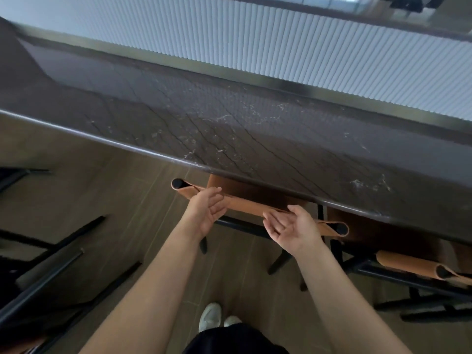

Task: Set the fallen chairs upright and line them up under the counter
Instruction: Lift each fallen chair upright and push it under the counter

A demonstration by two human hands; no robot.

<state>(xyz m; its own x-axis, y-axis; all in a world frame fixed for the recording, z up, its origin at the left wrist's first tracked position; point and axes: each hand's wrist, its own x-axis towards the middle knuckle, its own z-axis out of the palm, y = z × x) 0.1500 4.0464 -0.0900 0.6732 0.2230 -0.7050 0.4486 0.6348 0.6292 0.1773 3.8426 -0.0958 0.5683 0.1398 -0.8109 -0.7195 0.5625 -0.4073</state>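
An upright chair with a tan leather backrest (249,206) and black frame stands before me, its seat tucked under the dark marble counter (229,134). My left hand (208,209) hovers open at the left part of the backrest, palm turned inward. My right hand (291,227) is open at the right part, palm up, fingers just off the leather. A second upright tan chair (408,264) stands to the right, also partly under the counter. A fallen chair's black legs (51,264) lie on the floor at the left.
The counter's rounded front edge (127,146) runs diagonally across the view. Behind it is a white ribbed wall panel (306,47). Wood-look floor (122,200) lies below. My white shoes (212,316) are at the bottom centre. Another dark chair part (15,175) sits at far left.
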